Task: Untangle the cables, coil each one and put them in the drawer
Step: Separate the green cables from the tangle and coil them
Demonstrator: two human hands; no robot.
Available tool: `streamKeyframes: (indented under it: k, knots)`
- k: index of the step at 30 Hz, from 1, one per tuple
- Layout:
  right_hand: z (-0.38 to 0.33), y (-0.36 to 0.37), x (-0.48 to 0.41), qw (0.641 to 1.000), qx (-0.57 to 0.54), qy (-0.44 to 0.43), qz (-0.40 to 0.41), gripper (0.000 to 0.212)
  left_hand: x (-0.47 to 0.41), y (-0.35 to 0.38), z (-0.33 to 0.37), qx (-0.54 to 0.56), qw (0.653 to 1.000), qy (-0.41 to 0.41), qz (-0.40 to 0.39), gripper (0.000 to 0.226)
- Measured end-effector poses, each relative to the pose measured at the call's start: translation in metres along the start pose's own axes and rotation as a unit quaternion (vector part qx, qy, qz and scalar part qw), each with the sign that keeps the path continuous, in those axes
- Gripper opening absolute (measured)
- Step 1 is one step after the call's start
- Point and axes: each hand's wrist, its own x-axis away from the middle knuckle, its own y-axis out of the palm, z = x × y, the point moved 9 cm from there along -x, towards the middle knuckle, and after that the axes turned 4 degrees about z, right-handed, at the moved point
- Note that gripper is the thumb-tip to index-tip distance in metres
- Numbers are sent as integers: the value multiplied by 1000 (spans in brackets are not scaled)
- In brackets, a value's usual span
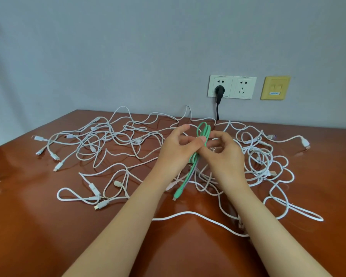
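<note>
On my feed both hands are up over the middle of the desk (38, 226), working on the green cable (203, 131). It is folded into a long, narrow bundle of several strands, with its loops standing up just above the fingers. The rest runs down between the two wrists towards me, and its green connector hangs low over the wood. My left hand (176, 152) holds the bundle near its upper end, thumb and fingers curled round the strands. My right hand (227, 154) comes in from the other side, fingers curled, with its thumb and forefinger pinching the same bundle just beside the left thumb. Under and around the hands the white cables (108, 140) lie spread over the desk in one loose tangle, crossing each other many times. Their connectors poke out along the left edge and at the far right. One long white strand lies nearest me and passes under my right forearm. On the grey wall (128, 47) behind the desk I can see the wall sockets (242, 86). A black plug (219, 90) sits in the left one, and a yellow plate (275, 87) is just to the right.
</note>
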Motion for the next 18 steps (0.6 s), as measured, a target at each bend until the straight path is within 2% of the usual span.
streamKeyframes:
  k: [3,5,10,12,15,18]
  knots:
    - [-12,0,4,998,43,-41,-7,31,1,-4,3,-13,1000,12,18,28]
    - [-21,8,10,993,82,-79,-43,44,-1,-9,-3,-8,999,5,33,16]
    - [-24,25,20,976,146,-119,-109,63,-4,-17,-22,32,995,-66,64,12]
    - [-25,27,21,976,147,-120,-107,66,-5,-20,-23,61,991,-84,78,7]
    - [-32,26,26,978,136,-140,-70,63,-7,-27,-19,129,982,-95,98,14]
    - [-30,26,28,970,198,-133,-52,57,-4,-34,-12,216,965,-103,106,14]
